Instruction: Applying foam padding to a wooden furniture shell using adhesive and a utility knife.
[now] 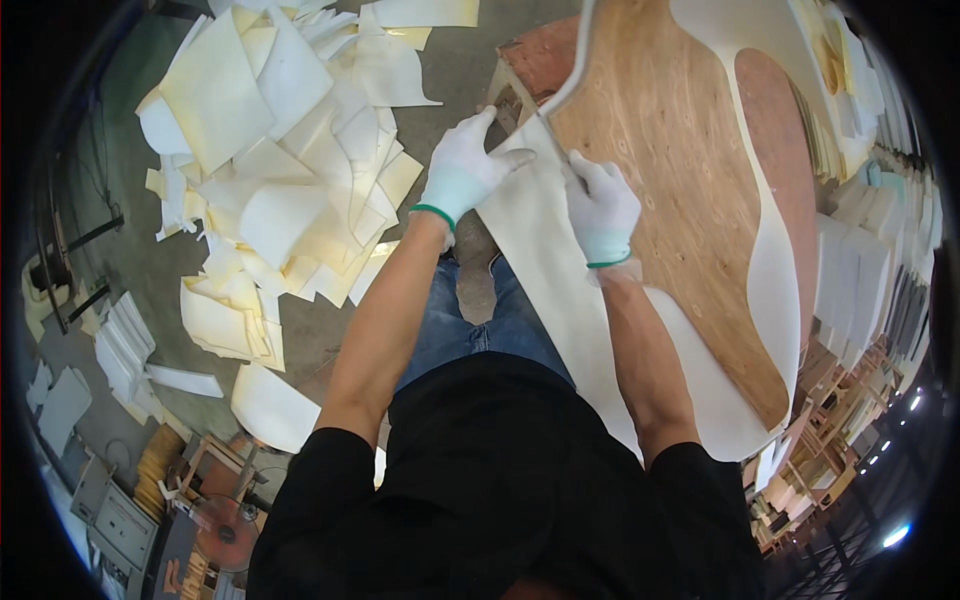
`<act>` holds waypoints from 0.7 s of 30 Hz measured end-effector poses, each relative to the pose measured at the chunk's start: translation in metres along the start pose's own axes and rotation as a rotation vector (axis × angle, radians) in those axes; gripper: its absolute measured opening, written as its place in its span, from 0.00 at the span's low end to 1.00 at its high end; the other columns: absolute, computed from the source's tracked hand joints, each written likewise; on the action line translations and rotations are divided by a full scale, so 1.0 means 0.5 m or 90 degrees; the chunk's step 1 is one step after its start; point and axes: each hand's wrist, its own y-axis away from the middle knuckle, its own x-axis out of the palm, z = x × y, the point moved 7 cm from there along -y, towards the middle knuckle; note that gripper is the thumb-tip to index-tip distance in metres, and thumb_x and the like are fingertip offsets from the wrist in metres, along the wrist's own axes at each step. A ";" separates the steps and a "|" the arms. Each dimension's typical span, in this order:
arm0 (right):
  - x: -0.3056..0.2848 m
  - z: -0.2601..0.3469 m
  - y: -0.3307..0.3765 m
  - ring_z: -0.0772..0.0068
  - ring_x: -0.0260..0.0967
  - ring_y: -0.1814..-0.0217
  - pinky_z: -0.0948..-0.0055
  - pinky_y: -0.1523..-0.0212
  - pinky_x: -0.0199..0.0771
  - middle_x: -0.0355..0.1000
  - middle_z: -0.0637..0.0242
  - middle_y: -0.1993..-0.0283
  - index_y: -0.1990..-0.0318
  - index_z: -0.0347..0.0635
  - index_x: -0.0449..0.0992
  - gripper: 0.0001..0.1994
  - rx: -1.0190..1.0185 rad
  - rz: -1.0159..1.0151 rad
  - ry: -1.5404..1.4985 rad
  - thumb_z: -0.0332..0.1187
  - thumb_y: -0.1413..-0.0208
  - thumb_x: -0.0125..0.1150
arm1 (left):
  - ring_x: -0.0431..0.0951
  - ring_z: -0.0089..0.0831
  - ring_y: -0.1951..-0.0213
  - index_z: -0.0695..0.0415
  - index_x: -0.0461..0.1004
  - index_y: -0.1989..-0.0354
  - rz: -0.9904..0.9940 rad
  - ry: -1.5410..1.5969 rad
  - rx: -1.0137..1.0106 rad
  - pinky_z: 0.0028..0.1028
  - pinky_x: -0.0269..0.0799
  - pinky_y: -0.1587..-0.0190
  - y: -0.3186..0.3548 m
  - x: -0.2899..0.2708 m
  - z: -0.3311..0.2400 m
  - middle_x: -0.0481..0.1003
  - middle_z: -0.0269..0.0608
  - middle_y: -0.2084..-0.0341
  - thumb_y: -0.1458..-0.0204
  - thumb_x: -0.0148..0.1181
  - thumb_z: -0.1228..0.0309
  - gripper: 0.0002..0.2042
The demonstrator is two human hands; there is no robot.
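Observation:
My left hand [465, 165], in a white glove with a green cuff, lies at the left edge of a white foam sheet [555, 245]. Its thumb and forefinger are spread apart, and the thumb rests by the sheet's corner. My right hand [603, 207], gloved the same way, is closed over the sheet, close to a brown wooden panel [660, 140]. A thin dark shape shows by its fingertips, too small to name. The wooden panel has a curved outline and lies on more white foam [775, 260], which sticks out around it.
A loose heap of white and yellowish foam offcuts [270, 190] covers the floor to the left. Under the foam is a reddish-brown tabletop [775, 120]. Stacked foam sheets [850, 280] stand at the right. A fan [222, 530] is at the lower left.

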 end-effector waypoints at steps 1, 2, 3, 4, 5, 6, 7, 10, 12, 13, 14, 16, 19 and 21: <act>0.009 -0.004 -0.001 0.60 0.73 0.74 0.63 0.73 0.72 0.72 0.66 0.74 0.64 0.54 0.83 0.04 0.008 0.000 -0.005 0.33 0.48 0.67 | 0.72 0.49 0.40 0.63 0.67 0.37 0.013 -0.003 -0.031 0.37 0.67 0.38 -0.008 0.025 0.011 0.71 0.57 0.41 0.57 0.69 0.43 0.44; 0.017 -0.004 -0.002 0.60 0.73 0.74 0.63 0.74 0.72 0.72 0.67 0.74 0.64 0.54 0.83 0.05 -0.003 0.005 -0.017 0.34 0.48 0.66 | 0.77 0.47 0.46 0.62 0.72 0.41 0.005 0.055 -0.045 0.35 0.71 0.43 -0.013 0.039 0.023 0.76 0.56 0.48 0.54 0.69 0.47 0.37; 0.018 -0.010 -0.007 0.60 0.73 0.74 0.63 0.74 0.71 0.72 0.67 0.74 0.63 0.55 0.82 0.05 -0.010 0.006 -0.023 0.35 0.48 0.65 | 0.77 0.47 0.46 0.62 0.72 0.41 0.014 0.051 -0.040 0.35 0.71 0.43 -0.018 0.050 0.020 0.76 0.56 0.48 0.54 0.69 0.47 0.37; 0.023 -0.018 -0.008 0.61 0.73 0.74 0.62 0.75 0.71 0.71 0.68 0.74 0.62 0.56 0.82 0.06 -0.019 0.036 0.011 0.35 0.47 0.63 | 0.79 0.40 0.50 0.63 0.75 0.43 0.044 0.129 -0.082 0.31 0.72 0.45 -0.021 0.063 0.028 0.78 0.54 0.51 0.51 0.69 0.52 0.31; 0.025 -0.029 -0.005 0.61 0.73 0.74 0.62 0.75 0.71 0.71 0.68 0.74 0.62 0.56 0.82 0.06 -0.009 0.032 0.011 0.35 0.47 0.63 | 0.81 0.34 0.53 0.63 0.77 0.46 0.074 0.206 -0.126 0.28 0.73 0.47 -0.021 0.080 0.033 0.81 0.51 0.54 0.49 0.68 0.58 0.26; 0.030 -0.037 -0.004 0.61 0.73 0.74 0.62 0.75 0.71 0.70 0.68 0.74 0.61 0.56 0.81 0.06 -0.009 0.042 0.014 0.35 0.47 0.63 | 0.81 0.27 0.58 0.64 0.80 0.52 0.036 0.211 -0.124 0.24 0.74 0.51 -0.020 0.079 0.022 0.83 0.45 0.59 0.47 0.67 0.63 0.19; 0.035 -0.043 -0.001 0.61 0.72 0.74 0.62 0.75 0.71 0.70 0.69 0.74 0.61 0.56 0.81 0.06 -0.009 0.052 0.017 0.35 0.46 0.62 | 0.81 0.27 0.58 0.64 0.80 0.52 0.044 0.206 -0.121 0.24 0.74 0.51 -0.019 0.089 0.014 0.83 0.45 0.59 0.47 0.67 0.63 0.19; 0.039 -0.043 0.001 0.62 0.73 0.73 0.62 0.76 0.71 0.70 0.69 0.74 0.62 0.56 0.81 0.06 0.007 0.074 0.013 0.36 0.46 0.62 | 0.84 0.32 0.60 0.61 0.81 0.53 0.011 0.242 -0.117 0.27 0.75 0.53 -0.017 0.091 0.013 0.83 0.48 0.62 0.49 0.68 0.60 0.19; 0.033 -0.035 -0.004 0.62 0.73 0.74 0.63 0.75 0.71 0.70 0.68 0.75 0.63 0.54 0.82 0.05 0.009 0.059 -0.004 0.35 0.46 0.63 | 0.83 0.28 0.62 0.61 0.82 0.55 -0.021 0.269 -0.109 0.25 0.75 0.55 -0.019 0.085 0.011 0.84 0.46 0.64 0.49 0.68 0.62 0.18; 0.030 -0.034 -0.004 0.62 0.72 0.75 0.65 0.75 0.71 0.71 0.67 0.75 0.65 0.52 0.82 0.03 0.004 0.046 -0.018 0.33 0.46 0.64 | 0.83 0.28 0.62 0.61 0.82 0.55 -0.013 0.268 -0.106 0.25 0.75 0.55 -0.020 0.087 0.004 0.84 0.46 0.64 0.49 0.68 0.62 0.18; 0.031 -0.039 -0.003 0.62 0.72 0.75 0.65 0.75 0.71 0.71 0.67 0.75 0.65 0.52 0.82 0.03 0.011 0.043 -0.015 0.33 0.46 0.64 | 0.83 0.28 0.63 0.62 0.82 0.55 -0.016 0.248 -0.119 0.25 0.75 0.55 -0.017 0.085 0.003 0.84 0.46 0.65 0.49 0.68 0.63 0.17; 0.039 -0.042 0.000 0.61 0.72 0.75 0.64 0.75 0.71 0.70 0.67 0.76 0.64 0.54 0.82 0.03 -0.006 0.053 -0.007 0.34 0.46 0.64 | 0.83 0.28 0.63 0.62 0.82 0.56 -0.015 0.228 -0.131 0.25 0.75 0.56 -0.015 0.086 0.000 0.84 0.46 0.65 0.49 0.68 0.64 0.16; 0.062 -0.053 0.005 0.59 0.74 0.73 0.58 0.75 0.72 0.69 0.67 0.73 0.64 0.55 0.80 0.05 0.015 0.112 0.004 0.36 0.46 0.60 | 0.82 0.27 0.64 0.63 0.83 0.57 -0.017 0.215 -0.152 0.25 0.75 0.57 -0.017 0.091 0.005 0.84 0.45 0.66 0.48 0.68 0.63 0.16; 0.072 -0.050 0.003 0.58 0.73 0.73 0.60 0.75 0.72 0.69 0.67 0.74 0.65 0.55 0.80 0.04 0.016 0.113 0.016 0.36 0.45 0.60 | 0.81 0.26 0.65 0.64 0.82 0.58 -0.036 0.225 -0.143 0.25 0.75 0.57 -0.016 0.090 0.012 0.84 0.45 0.67 0.48 0.68 0.63 0.16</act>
